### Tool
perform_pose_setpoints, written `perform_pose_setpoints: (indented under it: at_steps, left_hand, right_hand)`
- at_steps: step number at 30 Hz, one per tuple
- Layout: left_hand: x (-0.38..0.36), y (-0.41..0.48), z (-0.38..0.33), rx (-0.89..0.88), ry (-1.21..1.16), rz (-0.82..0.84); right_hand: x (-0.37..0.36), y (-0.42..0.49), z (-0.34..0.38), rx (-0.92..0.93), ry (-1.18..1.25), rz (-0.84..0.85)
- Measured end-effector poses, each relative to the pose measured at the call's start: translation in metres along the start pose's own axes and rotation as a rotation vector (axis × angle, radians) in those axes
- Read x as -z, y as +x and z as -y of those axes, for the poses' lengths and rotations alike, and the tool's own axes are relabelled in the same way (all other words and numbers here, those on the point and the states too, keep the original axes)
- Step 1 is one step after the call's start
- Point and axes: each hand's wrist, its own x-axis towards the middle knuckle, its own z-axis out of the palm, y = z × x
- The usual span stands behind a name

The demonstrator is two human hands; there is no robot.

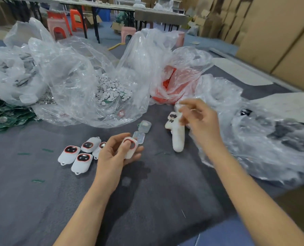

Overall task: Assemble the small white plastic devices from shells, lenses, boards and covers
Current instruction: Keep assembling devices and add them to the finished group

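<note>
My left hand (118, 154) grips a white shell (130, 148) with a red ring around its opening; the thumb rests on that opening. My right hand (200, 121) is blurred and hovers above a nested stack of white shells (177, 139); a whitish blur sits between thumb and fingers, and I cannot make out what it is. Several white devices (76, 157) with red-ringed dark windows lie left of my left hand. Two clear plastic pieces (141, 131) lie between my hands.
Open clear bags ring the grey mat: small white discs (112, 89), red parts (170, 82), grey parts (14, 71). Green boards (5, 116) are heaped at the far left. Crumpled plastic (271, 139) covers the right side. Cardboard boxes (280, 32) stand behind on the right.
</note>
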Motion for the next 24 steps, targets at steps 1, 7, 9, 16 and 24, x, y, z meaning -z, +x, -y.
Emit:
perform_pose_setpoints:
  at_steps: [1, 7, 9, 16, 24]
  left_hand:
    - [0.000, 0.001, 0.001, -0.013, 0.026, 0.001]
    - [0.001, 0.002, 0.005, -0.038, 0.104, 0.013]
    - [0.001, 0.001, 0.005, -0.035, 0.100, 0.031]
    - [0.004, 0.002, 0.003, -0.025, 0.085, 0.043]
    - [0.004, 0.001, 0.002, -0.012, 0.088, 0.049]
  right_hand:
    - [0.023, 0.013, 0.003, 0.024, -0.047, -0.145]
    - [0.152, 0.085, -0.055, -0.569, -0.857, -0.265]
    - [0.161, 0.081, -0.080, -0.713, -1.068, -0.091]
    - [0.151, 0.086, -0.098, -0.642, -1.456, 0.176]
    - [0.152, 0.081, -0.097, -0.561, -1.649, 0.185]
